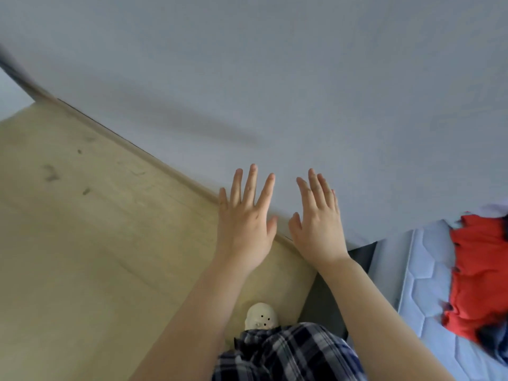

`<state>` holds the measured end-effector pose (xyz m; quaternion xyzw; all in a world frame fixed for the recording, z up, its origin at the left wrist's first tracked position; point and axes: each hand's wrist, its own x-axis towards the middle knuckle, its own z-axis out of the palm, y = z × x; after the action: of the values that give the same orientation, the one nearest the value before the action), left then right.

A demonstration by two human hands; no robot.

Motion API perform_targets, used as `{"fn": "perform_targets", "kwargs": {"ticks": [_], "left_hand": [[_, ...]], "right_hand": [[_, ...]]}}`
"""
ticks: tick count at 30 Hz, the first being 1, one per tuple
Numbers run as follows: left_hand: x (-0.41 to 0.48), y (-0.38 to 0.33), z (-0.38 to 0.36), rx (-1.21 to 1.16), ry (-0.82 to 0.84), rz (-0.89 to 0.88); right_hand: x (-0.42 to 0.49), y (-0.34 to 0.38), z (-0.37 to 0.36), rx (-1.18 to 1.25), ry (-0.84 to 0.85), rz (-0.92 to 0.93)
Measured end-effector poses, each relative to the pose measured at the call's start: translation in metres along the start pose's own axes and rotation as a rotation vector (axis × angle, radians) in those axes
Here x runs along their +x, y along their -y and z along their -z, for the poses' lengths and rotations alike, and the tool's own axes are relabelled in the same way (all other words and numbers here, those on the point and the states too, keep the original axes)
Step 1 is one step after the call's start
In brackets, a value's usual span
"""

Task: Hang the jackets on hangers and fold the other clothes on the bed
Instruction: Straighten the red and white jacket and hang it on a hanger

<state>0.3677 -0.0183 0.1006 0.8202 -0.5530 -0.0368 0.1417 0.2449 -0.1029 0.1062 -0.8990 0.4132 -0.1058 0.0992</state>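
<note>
Red garment (478,273) partly off-frame, on bed (417,284)

Left hand (244,215) and right hand (316,215) side by side at centre, apart, fingers straight and pointing at the wall (275,78) ahead; contact with the wall cannot be told. Floor (82,243) to the left and below. Skirting board (165,166) runs along the floor-wall junction, from upper left down behind the hands. Mattress (423,284) at far right, one corner near the wall. Crumpled garment (478,276) lies on the mattress. Shoe (261,316) on the floor between the forearms, trouser leg (288,353) just behind it.
</note>
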Motion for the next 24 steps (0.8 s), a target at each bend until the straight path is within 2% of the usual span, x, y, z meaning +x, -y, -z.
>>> {"fn": "perform_targets", "kwargs": {"ticks": [6, 13, 19, 24], "left_hand": [[-0.031, -0.033, -0.04, 0.094, -0.091, -0.023], [-0.102, -0.143, -0.039, 0.184, -0.128, -0.108], [-0.116, -0.235, -0.074, 0.185, -0.056, -0.123], [-0.105, -0.294, -0.129, 0.078, 0.03, -0.141]], "right_hand": [[-0.039, -0.04, -0.018, 0.011, -0.067, 0.012], [-0.136, -0.106, 0.032, 0.13, -0.167, -0.022], [-0.194, -0.186, 0.057, 0.152, -0.198, -0.108], [-0.218, -0.268, 0.051, 0.038, -0.161, -0.252]]}}
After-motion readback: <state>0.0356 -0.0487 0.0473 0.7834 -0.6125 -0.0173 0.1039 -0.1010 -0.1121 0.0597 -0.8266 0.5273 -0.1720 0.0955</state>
